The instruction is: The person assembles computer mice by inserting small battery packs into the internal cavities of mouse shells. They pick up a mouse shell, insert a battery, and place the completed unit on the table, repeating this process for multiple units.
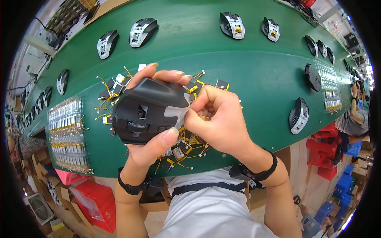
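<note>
My left hand (149,152) is wrapped round a black computer mouse (152,101) from below, thumb on the near edge and fingers over the far side. The mouse is tilted, with its scroll wheel and a light grey section showing. My right hand (220,121) is closed in a pinch against the grey end of the mouse; what its fingertips hold, if anything, is hidden. Under and around both hands lies a loose pile of small battery packs (184,147) with thin wires and yellow tape.
On the green table (262,87), a clear tray (65,101) holds rows of batteries at left; another tray (331,81) lies at right. A black-and-grey mouse (299,116) rests near the front edge. Several mice (143,32) stand along the back. Red stools (325,146) are below; a co-worker's arm (355,107) is at far right.
</note>
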Tool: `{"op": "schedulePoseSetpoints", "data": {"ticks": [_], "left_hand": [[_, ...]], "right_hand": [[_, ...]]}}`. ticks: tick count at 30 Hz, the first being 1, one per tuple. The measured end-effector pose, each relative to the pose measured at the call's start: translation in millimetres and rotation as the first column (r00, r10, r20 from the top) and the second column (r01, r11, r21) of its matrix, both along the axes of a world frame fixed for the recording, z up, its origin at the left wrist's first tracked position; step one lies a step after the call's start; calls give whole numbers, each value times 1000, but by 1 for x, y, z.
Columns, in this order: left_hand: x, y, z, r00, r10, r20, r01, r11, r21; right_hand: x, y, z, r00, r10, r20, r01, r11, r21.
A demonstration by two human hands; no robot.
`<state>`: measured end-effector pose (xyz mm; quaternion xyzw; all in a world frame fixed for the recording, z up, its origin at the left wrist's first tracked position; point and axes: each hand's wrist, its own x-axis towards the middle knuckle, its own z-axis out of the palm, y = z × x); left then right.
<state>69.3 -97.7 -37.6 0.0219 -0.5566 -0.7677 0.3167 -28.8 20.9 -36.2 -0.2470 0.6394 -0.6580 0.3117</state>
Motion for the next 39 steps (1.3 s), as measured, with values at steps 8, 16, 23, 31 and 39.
{"op": "schedulePoseSetpoints", "data": {"ticks": [8, 16, 23, 31, 39], "left_hand": [[-2, -1, -4, 1000, -7, -12, 6, 998, -61], [0, 0, -2, 999, 19, 49, -17, 999, -49], [-1, 0, -5, 1000, 10, 12, -9, 997, -78], [-2, 2, -4, 1000, -2, 22, 2, 1000, 14], [-3, 2, -4, 1000, 3, 21, -3, 1000, 7]], "right_hand": [[1, 3, -5, 1000, -3, 28, 4, 1000, -14], [0, 5, -7, 998, -11, 62, 12, 1000, -19], [-3, 5, -8, 997, 64, 35, -64, 998, 8], [-6, 5, -9, 955, 122, 269, -102, 991, -85], [-7, 5, -11, 884, 123, 451, -71, 989, -131]]}}
